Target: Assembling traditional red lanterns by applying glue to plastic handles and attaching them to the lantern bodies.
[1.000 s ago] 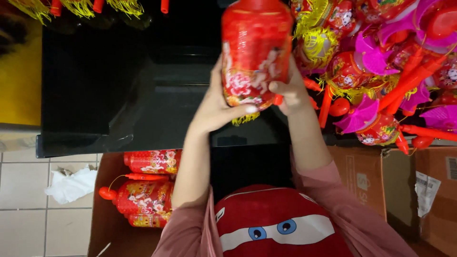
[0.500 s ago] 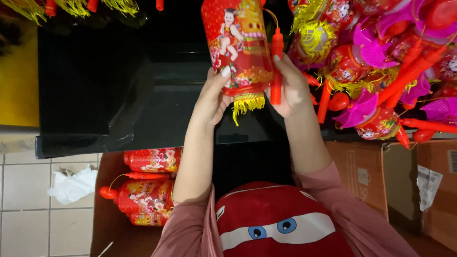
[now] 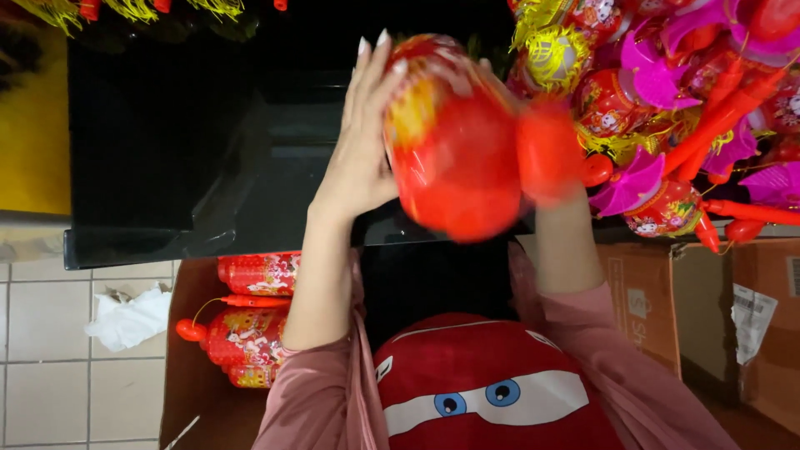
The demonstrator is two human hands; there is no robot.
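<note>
A round red paper lantern with gold print is held up high in the middle of the view, in front of a dark black shelf. It looks blurry. The left hand is pressed flat against the left side of the lantern, with the fingers straight and spread open. The right hand is mostly hidden behind the lantern and a blurred red plastic handle, so it cannot be told if that hand is open or closed. To the right, very near the lantern, a big bunch of red, pink and gold hanging lanterns is seen, with long red sticks poking out. Low on the left, an open brown cardboard box is seen on the floor, with more red lanterns lying inside it. A crumpled white paper lies on the pale tiled floor beside the box. More brown boxes are stood on the right. A red cushion-like thing with blue cartoon eyes is seen close to the body. The lantern could slip, because the left hand only pushes on it and does not wrap around it. If it fell, the thin paper could be dented. It could also be caught on the sticks and tassels of the bunch on the right, and something there could be torn or pulled down.
</note>
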